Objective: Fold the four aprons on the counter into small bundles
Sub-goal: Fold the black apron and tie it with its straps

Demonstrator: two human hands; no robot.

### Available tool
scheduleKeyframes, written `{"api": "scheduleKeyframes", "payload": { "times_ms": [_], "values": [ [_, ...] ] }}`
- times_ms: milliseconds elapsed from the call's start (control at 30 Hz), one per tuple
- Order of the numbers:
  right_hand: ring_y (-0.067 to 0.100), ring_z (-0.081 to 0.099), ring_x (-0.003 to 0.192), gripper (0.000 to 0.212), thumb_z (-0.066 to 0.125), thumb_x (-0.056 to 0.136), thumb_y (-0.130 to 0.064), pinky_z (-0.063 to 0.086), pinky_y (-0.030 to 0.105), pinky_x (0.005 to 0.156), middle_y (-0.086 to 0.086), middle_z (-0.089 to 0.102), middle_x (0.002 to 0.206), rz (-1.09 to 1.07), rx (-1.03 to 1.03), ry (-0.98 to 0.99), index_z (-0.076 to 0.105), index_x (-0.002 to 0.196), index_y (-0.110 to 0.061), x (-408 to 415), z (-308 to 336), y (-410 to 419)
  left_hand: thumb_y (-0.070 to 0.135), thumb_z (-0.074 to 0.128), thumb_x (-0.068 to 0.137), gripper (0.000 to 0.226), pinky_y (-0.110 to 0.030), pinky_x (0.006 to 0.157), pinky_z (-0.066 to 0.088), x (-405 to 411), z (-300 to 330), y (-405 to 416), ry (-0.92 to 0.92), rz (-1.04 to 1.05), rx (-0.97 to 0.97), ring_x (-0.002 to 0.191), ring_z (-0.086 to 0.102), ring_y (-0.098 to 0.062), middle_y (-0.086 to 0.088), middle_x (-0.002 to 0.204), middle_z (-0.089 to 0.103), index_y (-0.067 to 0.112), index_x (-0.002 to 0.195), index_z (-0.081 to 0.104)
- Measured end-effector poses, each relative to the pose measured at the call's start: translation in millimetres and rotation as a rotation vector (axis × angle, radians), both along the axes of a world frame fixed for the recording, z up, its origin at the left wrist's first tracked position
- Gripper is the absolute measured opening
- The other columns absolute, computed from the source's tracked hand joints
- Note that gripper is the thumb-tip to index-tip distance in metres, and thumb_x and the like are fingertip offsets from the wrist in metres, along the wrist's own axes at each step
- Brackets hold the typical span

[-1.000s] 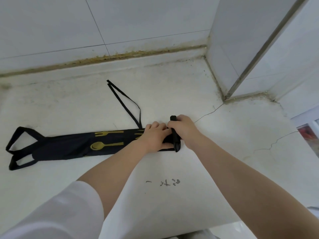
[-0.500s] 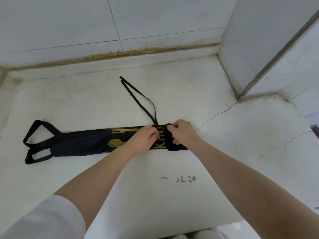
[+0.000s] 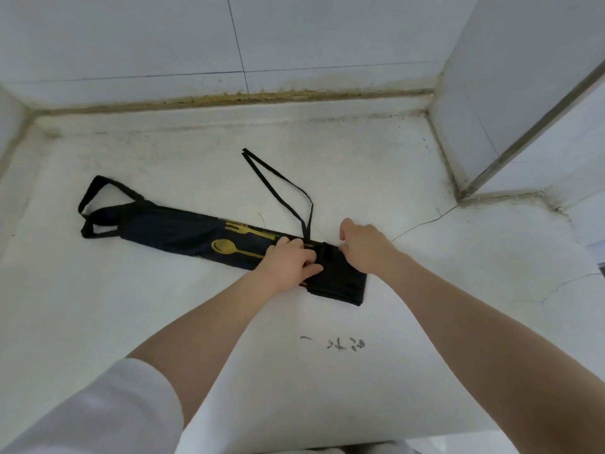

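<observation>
1. Nearest to you, your white sleeve (image 3: pixel 98 411) covers the left upper arm at the bottom left, and both bare forearms reach forward over the white bench (image 3: pixel 458 290).
2. Just ahead of the forearms, a few dark scribbled marks (image 3: pixel 343 344) sit on the bench surface, apart from the cloth.
3. Next, the black apron (image 3: pixel 176 229) lies as a long narrow strip running from the left toward the middle, with its right end folded into a thicker flap (image 3: pixel 340 283) between your two hands.
4. Your left hand (image 3: pixel 289 258) rests on the strip just left of that flap, fingers curled and pinching the cloth at the fold edge.
5. Your right hand (image 3: pixel 363 247) sits at the far right corner of the flap, fingers bent down onto the cloth; you cannot tell whether they grip it or only press.
6. A gold spoon and fork print (image 3: pixel 239 240) shows on the strip just left of your left hand.
7. Farther out, the thin tie straps (image 3: pixel 278 181) run from the strip away toward the wall, and the neck loop (image 3: pixel 98 204) lies at the strip's far left end.
8. Beyond, the tiled wall (image 3: pixel 294 37) meets the bench along a stained seam.
</observation>
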State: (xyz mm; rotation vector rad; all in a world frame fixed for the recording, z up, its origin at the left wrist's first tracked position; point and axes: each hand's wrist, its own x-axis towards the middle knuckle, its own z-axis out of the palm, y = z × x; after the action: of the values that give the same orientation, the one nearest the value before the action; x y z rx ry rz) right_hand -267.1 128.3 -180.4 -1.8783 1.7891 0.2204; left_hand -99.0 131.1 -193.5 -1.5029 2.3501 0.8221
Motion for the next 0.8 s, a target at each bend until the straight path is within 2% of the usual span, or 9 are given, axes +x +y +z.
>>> {"api": "scheduleKeyframes", "payload": {
  "times_ms": [67,200,300,367,467,533,600,700,800],
  "values": [
    [0.03,0.049,0.095,0.024,0.04,0.097,-0.014,0.037,0.034,0.076,0.017,0.057,0.108,0.027,0.054,0.016,0.039,0.119,-0.004,-3,3,-1,0.044,0.053,0.091,0.029,-0.036,0.087,0.034,2,0,-3,0.065,0.059,0.039,0.104,0.038,-0.024,0.0,0.094,0.042,0.018,0.082,0.061],
    [0.021,0.046,0.063,0.014,0.037,0.097,-0.012,0.035,0.027,0.054,0.009,0.051,0.081,-0.075,0.313,-0.337,0.043,0.107,-0.018,-17,6,-3,0.04,0.064,0.084,0.024,-0.033,0.085,0.033,-2,-1,-3,0.089,0.113,0.032,0.096,0.036,-0.019,0.002,0.092,0.041,0.021,0.076,0.052],
    [0.018,0.039,0.051,0.04,0.03,0.091,0.002,0.032,0.025,0.049,0.006,0.049,0.067,-0.157,0.404,-0.572,0.056,0.092,-0.029,-27,10,0,0.038,0.064,0.084,0.02,-0.031,0.082,0.03,-2,-2,-1,0.131,0.134,0.01,0.094,0.033,-0.017,0.003,0.093,0.042,0.024,0.081,0.051],
    [0.019,0.049,0.062,0.048,0.029,0.091,0.007,0.038,0.02,0.05,0.005,0.06,0.077,-0.131,0.435,-0.636,0.063,0.093,-0.027,-31,11,2,0.036,0.063,0.086,0.014,-0.031,0.083,0.031,0,-5,2,0.165,0.131,-0.002,0.097,0.035,-0.018,0.003,0.095,0.042,0.025,0.084,0.055],
    [0.02,0.059,0.101,0.049,0.031,0.093,0.007,0.052,0.025,0.078,0.007,0.063,0.117,-0.134,0.512,-0.724,0.066,0.108,-0.024,-35,10,1,0.027,0.062,0.088,0.006,-0.038,0.094,0.036,6,-9,5,0.251,0.119,-0.002,0.103,0.04,-0.021,0.003,0.099,0.048,0.022,0.09,0.064],
    [0.013,0.059,0.103,0.051,0.034,0.089,0.014,0.049,0.026,0.085,0.006,0.063,0.117,-0.13,0.56,-0.818,0.062,0.117,-0.017,-36,10,0,0.022,0.063,0.087,0.006,-0.042,0.096,0.035,11,-13,8,0.295,0.136,-0.037,0.102,0.041,-0.019,0.007,0.099,0.05,0.021,0.09,0.069],
    [0.006,0.058,0.086,0.044,0.043,0.087,0.014,0.045,0.02,0.075,0.002,0.064,0.098,-0.096,0.527,-0.854,0.062,0.116,-0.013,-32,14,-2,0.021,0.066,0.085,0.007,-0.038,0.098,0.032,12,-14,11,0.31,0.157,-0.112,0.106,0.04,-0.02,0.011,0.098,0.048,0.022,0.09,0.071],
    [0.01,0.047,0.072,0.009,0.061,0.086,-0.004,0.035,0.024,0.066,-0.001,0.053,0.077,-0.026,0.26,-0.757,0.065,0.089,-0.011,-15,19,-3,0.019,0.064,0.086,0.012,-0.025,0.092,0.015,13,-14,13,0.238,0.175,-0.171,0.12,0.031,-0.02,0.009,0.112,0.05,0.022,0.094,0.072],
    [0.016,0.043,0.074,0.023,0.063,0.088,-0.015,0.031,0.028,0.065,0.007,0.046,0.077,0.032,0.056,-0.659,0.056,0.083,0.006,6,12,-7,0.006,0.061,0.084,0.021,-0.031,0.106,0.019,25,-11,9,0.29,0.126,-0.025,0.124,0.036,-0.024,0.0,0.123,0.053,0.01,0.102,0.07]
  ]
}}
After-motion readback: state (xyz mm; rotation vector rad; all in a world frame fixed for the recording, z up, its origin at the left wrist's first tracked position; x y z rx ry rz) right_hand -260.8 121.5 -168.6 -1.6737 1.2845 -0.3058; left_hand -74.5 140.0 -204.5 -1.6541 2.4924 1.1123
